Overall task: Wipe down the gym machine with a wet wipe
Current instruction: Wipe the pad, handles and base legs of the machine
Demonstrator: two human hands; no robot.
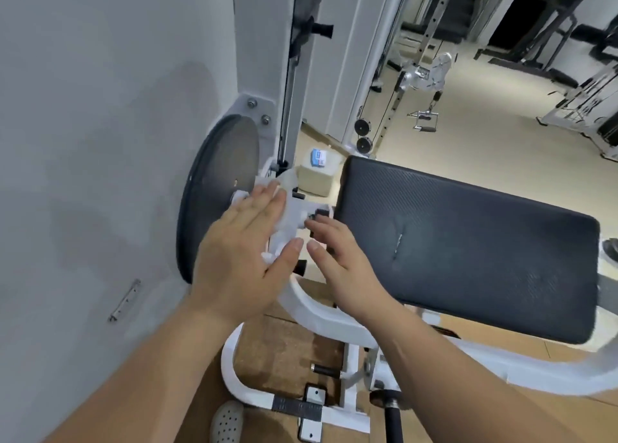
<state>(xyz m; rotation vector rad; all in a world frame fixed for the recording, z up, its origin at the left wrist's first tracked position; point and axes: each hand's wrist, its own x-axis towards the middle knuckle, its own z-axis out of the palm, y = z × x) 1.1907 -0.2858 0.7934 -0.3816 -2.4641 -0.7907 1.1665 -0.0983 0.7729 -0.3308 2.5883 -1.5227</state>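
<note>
Fingers point(264, 196) of the left hand point(240, 252) are lying straight and close together, pressing a crumpled white wet wipe point(268, 257) flat against the white painted metal frame of the gym machine point(321, 315), at the joint above its curved tube. White folds of the wipe are showing beyond the fingertips and beneath the thumb. Just beside it, the right hand point(344, 268) is hovering with its fingers loosely bent and slightly apart, gripping nothing. Its fingertips are reaching near a small black knob point(321, 213) on the same joint, though whether they are touching it cannot be told. Right of the hands, a black textured rectangular cushion pad point(468, 252) is sitting tilted on the frame. Left of the joint, a large dark grey round disc point(217, 188) is standing close to the pale grey wall point(83, 141). Behind the joint, on the beige floor, a small blue-and-white packet point(318, 157) is resting on top of a pale beige box point(316, 180). Farther back, a white cable station with black pulleys point(363, 128) and a hanging metal handle point(423, 119) is standing well apart from the hands.
</note>
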